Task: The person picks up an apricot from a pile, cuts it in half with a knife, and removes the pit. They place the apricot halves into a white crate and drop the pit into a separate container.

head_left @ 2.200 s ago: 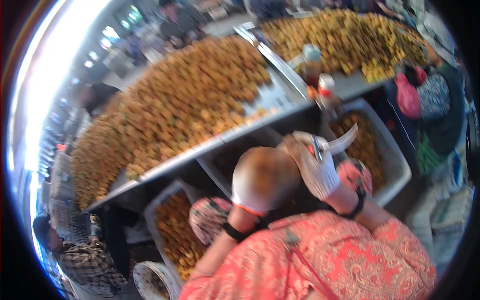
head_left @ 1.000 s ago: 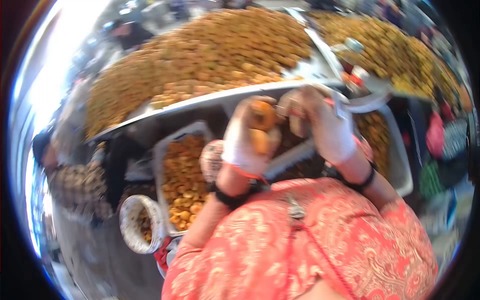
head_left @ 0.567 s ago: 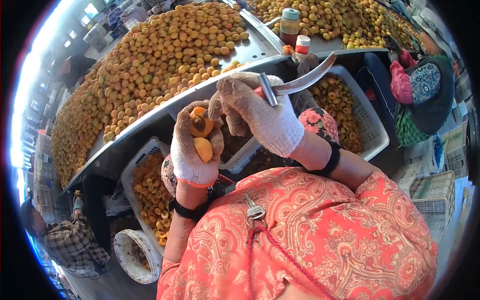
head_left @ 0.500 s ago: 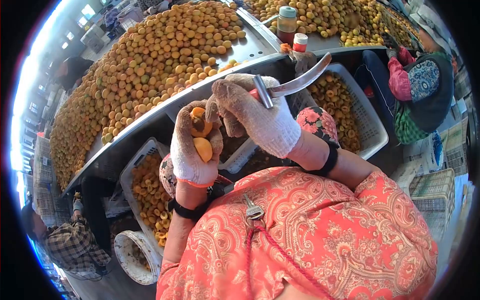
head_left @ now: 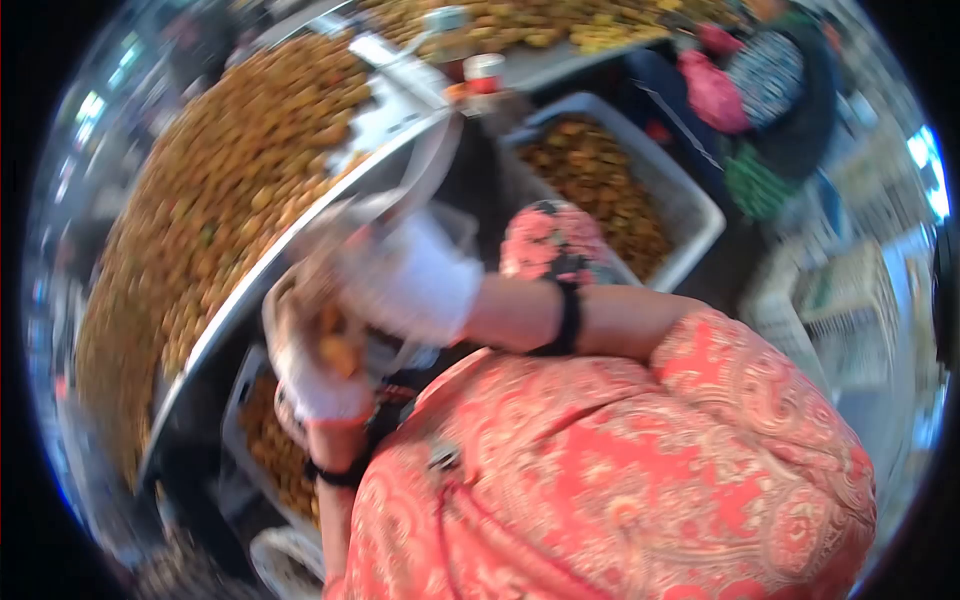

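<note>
Head view: left hand (head_left: 308, 345), fruit (head_left: 340, 355); right hand (head_left: 395, 270), knife (head_left: 432, 167) (red jar (head_left: 484, 75) unreadable).

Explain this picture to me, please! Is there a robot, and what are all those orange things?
No robot here: these are a person's own hands in gloves. A camera worn on the head looks forward and down at them. The left hand holds some orange fruit. The right hand, close by, has a curved blade sticking out. A big heap of fruit covers much of the table, and a pale crate below holds orange pieces. It's blurry, so tiny details are hard to tell.
</note>
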